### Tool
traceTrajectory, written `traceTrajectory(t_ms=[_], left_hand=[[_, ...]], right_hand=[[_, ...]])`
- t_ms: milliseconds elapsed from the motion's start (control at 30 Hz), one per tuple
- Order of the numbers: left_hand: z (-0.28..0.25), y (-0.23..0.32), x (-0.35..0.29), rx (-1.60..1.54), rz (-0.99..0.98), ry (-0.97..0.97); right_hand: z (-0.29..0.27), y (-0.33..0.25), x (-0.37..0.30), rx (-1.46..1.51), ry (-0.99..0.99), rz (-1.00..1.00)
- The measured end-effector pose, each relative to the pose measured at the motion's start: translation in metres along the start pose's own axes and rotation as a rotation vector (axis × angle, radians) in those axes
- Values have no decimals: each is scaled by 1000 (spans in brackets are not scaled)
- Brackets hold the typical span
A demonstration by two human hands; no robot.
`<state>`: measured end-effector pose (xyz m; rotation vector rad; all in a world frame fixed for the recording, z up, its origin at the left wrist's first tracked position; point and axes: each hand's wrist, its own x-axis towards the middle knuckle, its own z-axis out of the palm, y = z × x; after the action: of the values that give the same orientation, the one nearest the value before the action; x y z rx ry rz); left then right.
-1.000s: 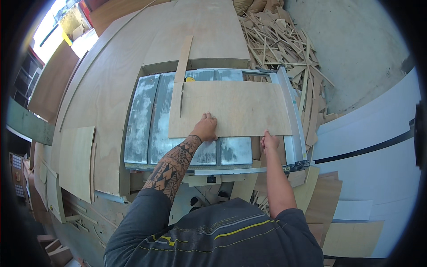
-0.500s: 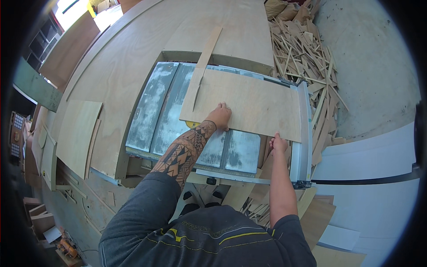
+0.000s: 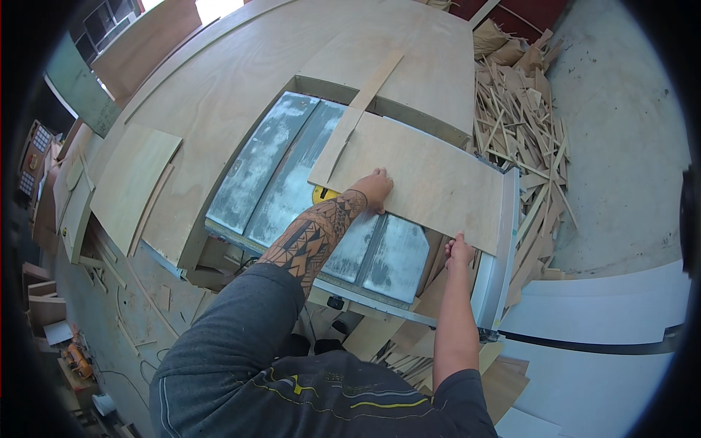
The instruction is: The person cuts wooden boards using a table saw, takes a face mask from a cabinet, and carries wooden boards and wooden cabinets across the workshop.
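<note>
A rectangular plywood board (image 3: 431,171) lies flat on the metal top of a table saw (image 3: 274,171), its right end along the silver fence (image 3: 506,219). A dark cut line runs through its left part, separating a narrow strip (image 3: 337,146). What looks like the blade shows in that line. My left hand (image 3: 374,190) presses on the board by its near edge, fingers on top and thumb at the edge, right of the cut line. My right hand (image 3: 458,252) is closed on the near edge close to the fence. A yellow insert (image 3: 323,194) shows beside my left forearm.
Another thin wooden strip (image 3: 380,80) reaches over the large wooden outfeed table (image 3: 409,44). Offcuts (image 3: 518,117) are heaped beyond the fence. White panels (image 3: 584,314) lie at right, a plywood sheet (image 3: 135,182) at left. Scraps and cables lie on the floor.
The board has slid slightly forward past the blade, with both hands moving along with it. More of the yellow insert shows. My view has turned and shifted a little.
</note>
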<state>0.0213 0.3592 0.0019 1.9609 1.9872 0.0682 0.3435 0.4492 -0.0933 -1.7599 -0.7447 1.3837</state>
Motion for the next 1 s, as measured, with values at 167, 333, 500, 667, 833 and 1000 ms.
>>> traceTrajectory(t_ms=[167, 333, 500, 667, 833, 1000], left_hand=[[0, -12, 9, -40, -8, -2], [13, 1, 21, -60, -17, 55], [69, 7, -28, -144, -33, 437], [104, 90, -172, -566, 107, 489], [120, 101, -347, -908, -25, -47], [134, 63, -472, -879, -248, -53]], right_hand=[[12, -4, 1, 6, -47, -56], [9, 0, 23, 101, -23, 8], [42, -2, 29, 396, -143, -17], [41, 4, 40, 553, -201, 24], [16, -36, 34, 613, -159, -54], [1, -123, -25, 651, -509, -205]])
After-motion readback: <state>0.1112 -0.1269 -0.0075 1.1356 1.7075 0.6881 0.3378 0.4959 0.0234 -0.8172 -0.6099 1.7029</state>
